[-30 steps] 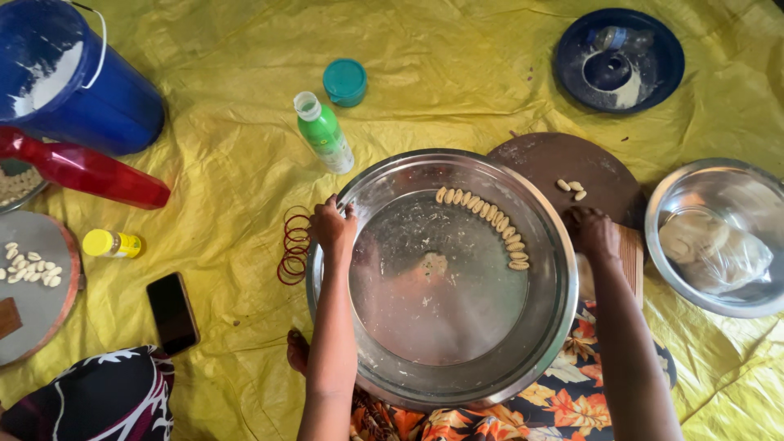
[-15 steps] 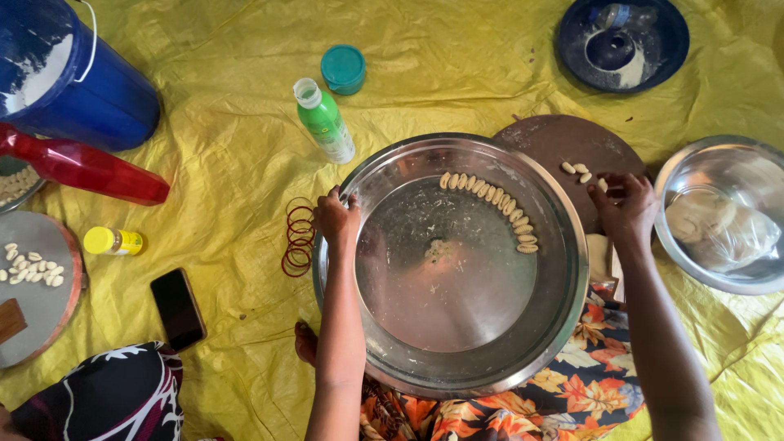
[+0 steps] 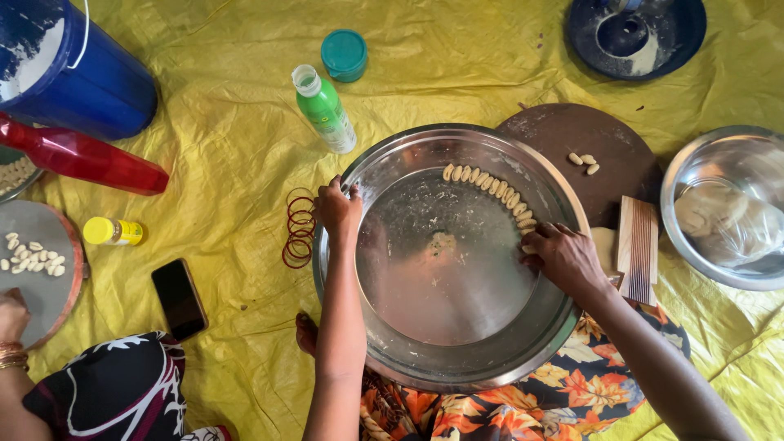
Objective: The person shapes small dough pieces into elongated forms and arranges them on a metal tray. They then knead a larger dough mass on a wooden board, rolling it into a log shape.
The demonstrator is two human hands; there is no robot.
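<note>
A large steel basin (image 3: 425, 359) rests in front of me on a yellow sheet. My left hand (image 3: 336, 206) grips its left rim. Inside, a curved row of small pale dough pieces (image 3: 490, 189) lines the far right wall. My right hand (image 3: 563, 257) is inside the basin at the lower end of that row, fingers curled and touching the last pieces; whether it holds one is hidden. A brown round board (image 3: 572, 143) behind the basin carries three more dough pieces (image 3: 584, 163).
A ridged wooden paddle (image 3: 637, 249) lies right of the basin beside a steel bowl with dough (image 3: 727, 208). A green bottle (image 3: 325, 110), teal lid (image 3: 344, 53), red bangles (image 3: 298, 227), phone (image 3: 179, 298), blue bucket (image 3: 73, 69), red bottle (image 3: 82, 159) and another person's board (image 3: 37, 261) are left.
My right hand has moved from the brown board into the basin, down to the end of the dough row. My left hand has stayed on the rim.
</note>
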